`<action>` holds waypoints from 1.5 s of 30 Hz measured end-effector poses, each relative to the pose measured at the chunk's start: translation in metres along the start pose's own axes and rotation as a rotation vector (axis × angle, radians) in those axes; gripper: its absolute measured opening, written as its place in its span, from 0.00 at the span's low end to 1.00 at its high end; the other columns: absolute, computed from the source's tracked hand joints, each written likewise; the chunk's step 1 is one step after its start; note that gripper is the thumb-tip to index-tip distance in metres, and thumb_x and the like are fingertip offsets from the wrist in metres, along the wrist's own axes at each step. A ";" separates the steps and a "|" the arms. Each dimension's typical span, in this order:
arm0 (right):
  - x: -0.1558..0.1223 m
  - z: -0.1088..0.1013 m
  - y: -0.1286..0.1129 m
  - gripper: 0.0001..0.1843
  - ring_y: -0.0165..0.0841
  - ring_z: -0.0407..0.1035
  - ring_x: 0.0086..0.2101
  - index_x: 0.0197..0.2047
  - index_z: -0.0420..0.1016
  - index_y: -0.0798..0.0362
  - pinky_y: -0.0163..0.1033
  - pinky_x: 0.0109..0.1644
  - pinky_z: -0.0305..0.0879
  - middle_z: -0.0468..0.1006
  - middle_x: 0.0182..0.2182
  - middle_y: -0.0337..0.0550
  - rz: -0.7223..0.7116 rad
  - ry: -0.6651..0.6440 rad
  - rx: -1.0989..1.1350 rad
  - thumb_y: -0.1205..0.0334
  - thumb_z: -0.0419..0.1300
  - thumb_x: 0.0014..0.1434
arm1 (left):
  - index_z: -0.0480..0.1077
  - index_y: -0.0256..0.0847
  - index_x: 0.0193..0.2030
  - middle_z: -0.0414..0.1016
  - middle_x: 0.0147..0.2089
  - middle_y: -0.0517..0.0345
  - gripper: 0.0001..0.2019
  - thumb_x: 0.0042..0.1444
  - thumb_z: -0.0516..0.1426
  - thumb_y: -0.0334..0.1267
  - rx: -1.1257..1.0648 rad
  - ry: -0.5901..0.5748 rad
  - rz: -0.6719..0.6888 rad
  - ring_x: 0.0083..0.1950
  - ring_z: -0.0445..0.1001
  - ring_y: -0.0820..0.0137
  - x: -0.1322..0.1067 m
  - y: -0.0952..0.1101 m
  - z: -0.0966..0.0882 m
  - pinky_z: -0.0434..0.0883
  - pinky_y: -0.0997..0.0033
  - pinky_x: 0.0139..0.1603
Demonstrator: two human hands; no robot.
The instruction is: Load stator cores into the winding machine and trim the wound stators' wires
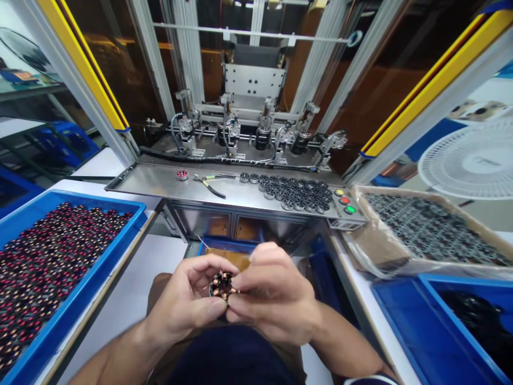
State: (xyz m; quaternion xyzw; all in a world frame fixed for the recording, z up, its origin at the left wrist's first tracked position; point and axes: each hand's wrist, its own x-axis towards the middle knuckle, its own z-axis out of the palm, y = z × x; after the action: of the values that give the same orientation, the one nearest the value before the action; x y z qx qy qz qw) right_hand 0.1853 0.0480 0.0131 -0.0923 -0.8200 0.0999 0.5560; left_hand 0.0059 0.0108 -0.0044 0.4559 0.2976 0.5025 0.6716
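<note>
My left hand (pixel 191 299) and my right hand (pixel 272 294) meet low in the middle of the view, over my lap. Between them sits a small round stator wound with copper wire (pixel 222 284). The left fingers curl round its left and lower side. The right hand's thumb and fingers pinch its right edge. A thin wire end (pixel 203 243) sticks up just above the left hand.
A blue bin of wound stators (pixel 44 256) lies at left. On the steel shelf (pixel 160 184) are a lone stator (pixel 182 175), pliers (pixel 210 183), a heap of bare black cores (pixel 298 192) and coloured buttons (pixel 344 201). A carton of cores (pixel 425 227), blue bins (pixel 449 326) and a fan (pixel 473 160) stand right.
</note>
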 end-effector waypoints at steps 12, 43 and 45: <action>-0.020 0.025 -0.013 0.13 0.34 0.72 0.33 0.48 0.74 0.59 0.41 0.34 0.75 0.77 0.33 0.48 0.135 0.263 -0.125 0.74 0.61 0.59 | 0.75 0.46 0.50 0.81 0.50 0.58 0.25 0.45 0.66 0.21 0.219 0.220 0.485 0.50 0.79 0.70 -0.001 -0.013 0.007 0.75 0.81 0.49; -0.013 0.026 -0.010 0.07 0.29 0.68 0.29 0.33 0.72 0.55 0.35 0.33 0.67 0.72 0.26 0.40 0.492 0.250 0.018 0.75 0.58 0.59 | 0.72 0.49 0.55 0.72 0.49 0.48 0.16 0.60 0.57 0.45 -0.022 -0.069 0.223 0.38 0.77 0.66 -0.001 -0.022 -0.017 0.77 0.69 0.32; -0.012 0.026 -0.010 0.07 0.29 0.68 0.30 0.32 0.73 0.55 0.35 0.33 0.67 0.72 0.26 0.40 0.530 0.252 0.043 0.74 0.58 0.59 | 0.76 0.47 0.48 0.69 0.53 0.47 0.11 0.60 0.58 0.41 0.034 -0.052 0.286 0.43 0.76 0.65 -0.003 -0.019 -0.019 0.77 0.67 0.38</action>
State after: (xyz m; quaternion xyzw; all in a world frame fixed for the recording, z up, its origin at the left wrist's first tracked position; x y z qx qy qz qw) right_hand 0.1652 0.0339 -0.0040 -0.3030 -0.6897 0.2466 0.6097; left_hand -0.0031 0.0127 -0.0296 0.5176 0.2207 0.5760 0.5929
